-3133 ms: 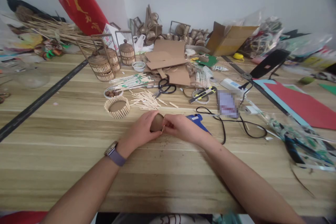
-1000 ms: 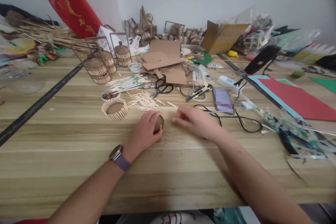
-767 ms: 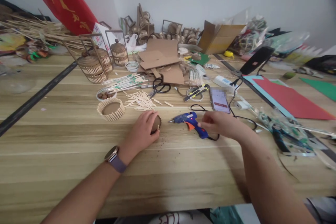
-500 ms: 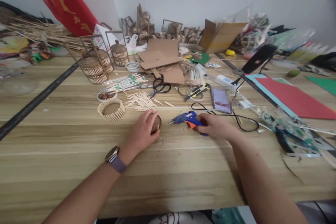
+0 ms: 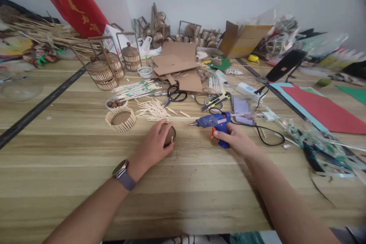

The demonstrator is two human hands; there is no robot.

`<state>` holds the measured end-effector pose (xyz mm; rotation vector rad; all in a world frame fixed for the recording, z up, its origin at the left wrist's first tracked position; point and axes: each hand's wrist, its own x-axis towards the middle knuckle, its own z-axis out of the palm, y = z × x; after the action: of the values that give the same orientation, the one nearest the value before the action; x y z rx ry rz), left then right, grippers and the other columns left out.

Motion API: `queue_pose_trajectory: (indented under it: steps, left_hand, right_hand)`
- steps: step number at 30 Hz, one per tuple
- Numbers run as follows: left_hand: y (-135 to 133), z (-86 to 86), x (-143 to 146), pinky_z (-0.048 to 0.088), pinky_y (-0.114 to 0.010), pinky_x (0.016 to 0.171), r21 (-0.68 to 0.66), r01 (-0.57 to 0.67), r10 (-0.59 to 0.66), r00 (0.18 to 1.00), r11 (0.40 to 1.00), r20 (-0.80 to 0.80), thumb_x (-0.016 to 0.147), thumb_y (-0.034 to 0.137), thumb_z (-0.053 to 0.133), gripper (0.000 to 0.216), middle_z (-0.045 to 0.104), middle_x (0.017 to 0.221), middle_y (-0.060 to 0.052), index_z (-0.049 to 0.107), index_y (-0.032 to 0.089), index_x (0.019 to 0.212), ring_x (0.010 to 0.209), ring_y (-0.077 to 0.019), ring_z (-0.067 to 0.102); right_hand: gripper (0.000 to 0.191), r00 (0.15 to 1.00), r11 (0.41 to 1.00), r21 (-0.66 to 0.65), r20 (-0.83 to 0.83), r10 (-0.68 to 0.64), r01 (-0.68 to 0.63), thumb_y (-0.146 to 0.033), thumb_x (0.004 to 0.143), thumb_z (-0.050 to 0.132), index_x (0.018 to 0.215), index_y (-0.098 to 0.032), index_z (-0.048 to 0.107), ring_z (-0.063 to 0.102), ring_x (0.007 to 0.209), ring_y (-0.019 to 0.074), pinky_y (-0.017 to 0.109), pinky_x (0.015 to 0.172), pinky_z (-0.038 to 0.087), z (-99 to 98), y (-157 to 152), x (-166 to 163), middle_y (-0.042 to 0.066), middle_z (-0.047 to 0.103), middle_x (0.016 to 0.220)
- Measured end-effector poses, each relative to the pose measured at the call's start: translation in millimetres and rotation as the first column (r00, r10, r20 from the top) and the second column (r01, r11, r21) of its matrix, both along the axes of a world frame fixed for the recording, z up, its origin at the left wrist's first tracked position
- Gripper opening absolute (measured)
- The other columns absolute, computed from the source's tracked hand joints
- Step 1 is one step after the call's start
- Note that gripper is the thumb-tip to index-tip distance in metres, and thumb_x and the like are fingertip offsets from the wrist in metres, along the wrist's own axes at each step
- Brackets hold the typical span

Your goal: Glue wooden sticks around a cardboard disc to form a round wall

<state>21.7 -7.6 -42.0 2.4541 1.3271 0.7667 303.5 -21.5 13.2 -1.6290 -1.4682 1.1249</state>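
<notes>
My left hand (image 5: 154, 145) is curled around a small round cardboard piece (image 5: 170, 135) that rests on the wooden table (image 5: 71, 167); a short wooden stick stands against its edge. My right hand (image 5: 233, 139) grips the handle of a blue hot glue gun (image 5: 213, 121), lifted upright with its nozzle pointing left toward the cardboard piece, a short gap between them. A black cord (image 5: 267, 137) runs from the gun to the right. A purple-strapped watch (image 5: 121, 171) sits on my left wrist.
Behind my hands lie a stick-walled round basket (image 5: 120, 118), a heap of cut sticks (image 5: 154, 108), black scissors (image 5: 175, 95), a utility knife (image 5: 215, 101), a phone (image 5: 242, 105), a power strip (image 5: 248, 89), cardboard sheets (image 5: 178, 63) and stick lanterns (image 5: 105, 69). Red paper (image 5: 323, 108) lies right.
My right hand left the cardboard piece, reached right to the glue gun lying on the table, closed on its handle and raised it upright. The left hand stayed on the cardboard piece.
</notes>
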Motion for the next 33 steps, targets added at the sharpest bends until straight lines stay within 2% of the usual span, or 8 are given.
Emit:
queue_pose_trajectory:
  steps: [3, 8, 12, 15, 19, 27, 33]
  left_hand:
    - [0.0, 1.3, 0.1, 0.039, -0.055, 0.113, 0.0, -0.007, 0.007, 1.0, 1.0, -0.014, 0.083, 0.022, 0.059, 0.059, 0.042, 0.147, -0.017, 0.041, 0.02, 0.139, 0.137, -0.0342, 0.043]
    - [0.0, 2.3, -0.1, 0.04, -0.055, 0.113, -0.005, -0.004, 0.004, 1.0, 1.0, -0.031, 0.083, 0.022, 0.059, 0.058, 0.041, 0.147, -0.018, 0.041, 0.019, 0.138, 0.138, -0.0349, 0.042]
    - [-0.4, 2.2, -0.1, 0.04, -0.054, 0.113, -0.009, -0.006, 0.006, 1.0, 1.0, -0.019, 0.083, 0.022, 0.059, 0.058, 0.041, 0.147, -0.017, 0.041, 0.019, 0.138, 0.138, -0.0346, 0.042]
    - [-0.3, 2.3, -0.1, 0.039, -0.054, 0.114, -0.012, -0.008, 0.008, 1.0, 1.0, -0.014, 0.082, 0.021, 0.06, 0.06, 0.041, 0.147, -0.017, 0.041, 0.019, 0.138, 0.138, -0.0344, 0.042]
    - [0.4, 2.3, -0.5, 0.039, -0.055, 0.114, -0.009, 0.004, -0.004, 1.0, 1.0, -0.029, 0.082, 0.022, 0.06, 0.059, 0.041, 0.147, -0.02, 0.041, 0.016, 0.138, 0.137, -0.0354, 0.042]
    - [0.9, 2.1, -0.7, 0.04, -0.056, 0.112, 0.008, 0.0, 0.0, 1.0, 1.0, -0.029, 0.082, 0.022, 0.06, 0.059, 0.042, 0.146, -0.019, 0.041, 0.017, 0.138, 0.137, -0.035, 0.043]
    - [1.1, 2.6, -0.5, 0.04, -0.055, 0.112, 0.009, -0.002, 0.003, 0.999, 1.0, -0.041, 0.081, 0.021, 0.059, 0.059, 0.043, 0.145, -0.02, 0.042, 0.014, 0.137, 0.137, -0.0351, 0.044]
  right_hand:
    - [0.043, 0.997, 0.992, -0.117, -0.068, 0.049, -0.056, -0.057, 0.06, 0.075, 0.072, -0.021, 0.055, 0.041, 0.048, 0.0109, 0.025, 0.045, 0.034, -1.1, -3.8, -5.1, -0.005, 0.046, 0.054]
    - [0.035, 0.959, 0.958, -0.065, -0.047, 0.278, -0.281, -0.052, 0.071, 0.07, 0.079, -0.019, 0.063, 0.05, 0.058, 0.013, 0.027, 0.056, 0.042, 1.4, -7.6, -16.7, -0.001, 0.057, 0.065]
    - [0.034, 0.931, 0.931, -0.024, -0.031, 0.364, -0.365, -0.05, 0.075, 0.07, 0.088, -0.019, 0.068, 0.062, 0.075, 0.0175, 0.033, 0.074, 0.052, -7.8, -8.6, -22.5, 0.003, 0.068, 0.081]
    - [0.038, 0.918, 0.918, -0.01, -0.016, 0.396, -0.396, -0.05, 0.079, 0.068, 0.1, -0.019, 0.07, 0.067, 0.087, 0.0212, 0.037, 0.085, 0.053, -14.0, -10.2, -24.8, 0.006, 0.073, 0.096]
    - [0.043, 0.895, 0.896, 0.002, 0.03, 0.444, -0.445, -0.049, 0.083, 0.063, 0.114, -0.019, 0.069, 0.068, 0.099, 0.0246, 0.04, 0.091, 0.054, -15.0, -12.0, -27.1, 0.007, 0.074, 0.111]
    - [0.048, 0.87, 0.874, 0.048, 0.131, 0.475, -0.484, -0.054, 0.086, 0.059, 0.117, -0.019, 0.068, 0.07, 0.101, 0.027, 0.041, 0.091, 0.056, -20.7, -10.3, -26.7, 0.008, 0.075, 0.113]
    - [0.039, 0.87, 0.876, 0.08, 0.184, 0.457, -0.476, -0.046, 0.087, 0.06, 0.115, -0.02, 0.07, 0.069, 0.102, 0.0261, 0.041, 0.092, 0.055, -20.8, -11.2, -29.0, 0.007, 0.075, 0.113]
